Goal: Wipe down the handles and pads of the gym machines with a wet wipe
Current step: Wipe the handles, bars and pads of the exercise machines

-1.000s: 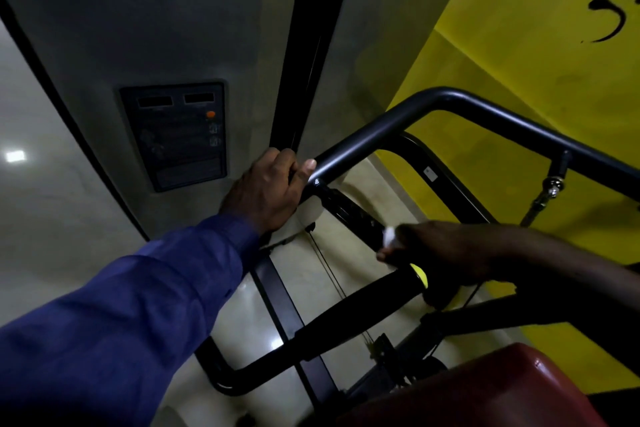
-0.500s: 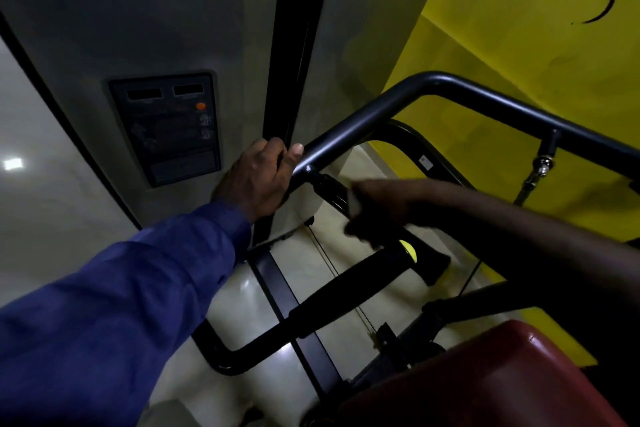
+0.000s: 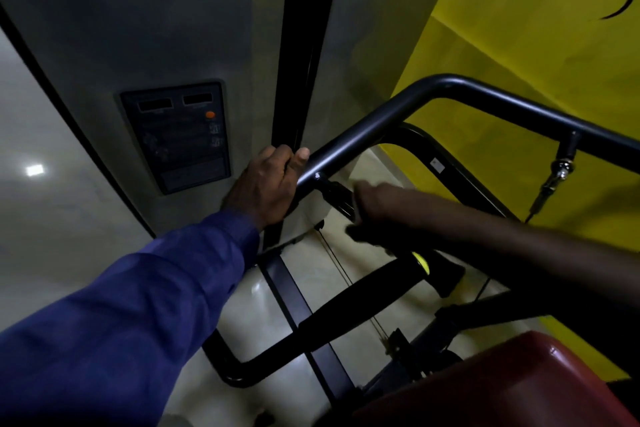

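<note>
My left hand [image 3: 266, 184] grips the lower end of the machine's curved black bar [image 3: 381, 121], thumb resting on top. Just to its right, my right hand [image 3: 377, 208] is blurred and curled round the short black handle grip [image 3: 334, 192] that sticks out from that bar. The wet wipe lies hidden under the right palm. Below the right hand a longer black padded handle [image 3: 360, 302] with a yellow end cap [image 3: 420, 262] slants down to the left. A dark red seat pad [image 3: 502, 388] fills the bottom right corner.
A grey weight-stack cover carries a dark instruction panel [image 3: 176, 135] straight ahead, with a black upright post [image 3: 301, 45] beside it. A yellow wall [image 3: 502, 45] stands on the right. A metal cable fitting [image 3: 562, 173] hangs from the bar. Glossy pale floor shows below.
My right hand slid up from the yellow-capped end of the handle to the short grip near the bar. My left hand kept its hold.
</note>
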The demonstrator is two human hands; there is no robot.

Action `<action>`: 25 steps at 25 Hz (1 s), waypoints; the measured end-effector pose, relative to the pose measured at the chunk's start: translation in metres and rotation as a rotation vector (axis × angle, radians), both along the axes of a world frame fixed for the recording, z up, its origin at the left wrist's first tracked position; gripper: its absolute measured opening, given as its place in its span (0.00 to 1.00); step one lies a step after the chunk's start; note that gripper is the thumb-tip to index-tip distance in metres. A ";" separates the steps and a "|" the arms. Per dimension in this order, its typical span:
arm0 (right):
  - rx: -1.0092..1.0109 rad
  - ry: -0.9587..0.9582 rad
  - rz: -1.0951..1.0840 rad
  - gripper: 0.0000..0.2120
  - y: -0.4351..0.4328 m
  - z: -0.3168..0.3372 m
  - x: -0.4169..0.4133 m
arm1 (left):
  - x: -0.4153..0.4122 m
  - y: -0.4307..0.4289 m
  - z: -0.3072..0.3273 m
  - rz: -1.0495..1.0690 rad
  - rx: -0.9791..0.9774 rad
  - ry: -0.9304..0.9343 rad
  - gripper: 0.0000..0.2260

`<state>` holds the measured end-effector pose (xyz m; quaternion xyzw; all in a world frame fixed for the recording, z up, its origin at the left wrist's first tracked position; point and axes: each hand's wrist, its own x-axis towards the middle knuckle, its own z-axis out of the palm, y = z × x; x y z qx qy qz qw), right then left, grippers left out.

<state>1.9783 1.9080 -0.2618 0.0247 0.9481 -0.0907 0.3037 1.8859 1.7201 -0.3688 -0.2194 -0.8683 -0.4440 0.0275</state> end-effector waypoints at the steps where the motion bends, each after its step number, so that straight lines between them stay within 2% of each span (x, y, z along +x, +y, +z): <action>1: 0.062 -0.033 0.080 0.20 0.013 0.005 0.015 | -0.002 0.001 -0.001 -0.002 -0.011 0.006 0.20; 3: -0.115 -0.092 0.171 0.44 0.028 0.012 0.031 | -0.004 0.003 -0.003 0.000 -0.033 0.019 0.19; 4: -0.218 -0.073 0.231 0.46 0.026 0.014 0.028 | -0.005 0.004 -0.003 -0.002 -0.040 0.023 0.20; 6: -0.309 0.124 0.379 0.42 0.011 0.006 0.013 | -0.005 0.002 -0.003 -0.012 -0.032 0.023 0.23; 7: -0.387 0.156 0.449 0.39 0.003 0.005 0.011 | -0.006 0.001 -0.003 -0.014 -0.024 0.018 0.24; 8: -0.480 0.180 0.427 0.35 -0.002 0.006 0.012 | -0.005 0.001 -0.003 -0.014 -0.014 0.007 0.26; 11: -0.712 0.163 0.057 0.28 0.000 -0.003 0.001 | -0.004 0.002 -0.004 0.006 -0.016 0.020 0.25; 13: -0.879 0.161 0.020 0.21 0.025 -0.011 0.018 | -0.004 0.003 -0.002 0.013 -0.016 0.041 0.23; 15: -0.748 0.303 0.001 0.12 0.038 -0.019 0.018 | -0.006 0.004 -0.003 0.011 -0.028 0.060 0.22; 18: -0.419 0.638 0.191 0.10 0.030 -0.015 0.007 | -0.005 0.003 -0.003 0.003 -0.031 0.041 0.24; 19: -0.372 0.661 0.269 0.10 0.025 -0.008 0.007 | -0.004 0.002 -0.003 0.005 -0.029 0.034 0.25; 21: -0.362 0.559 0.392 0.10 0.029 0.005 0.019 | -0.003 0.002 -0.003 0.011 -0.026 0.035 0.25; 23: -0.468 0.281 0.358 0.09 0.044 0.030 0.037 | -0.002 0.002 -0.002 0.017 -0.030 0.040 0.24; 25: -0.395 0.102 0.394 0.11 0.056 0.046 0.044 | -0.003 0.002 -0.002 0.028 -0.050 0.046 0.24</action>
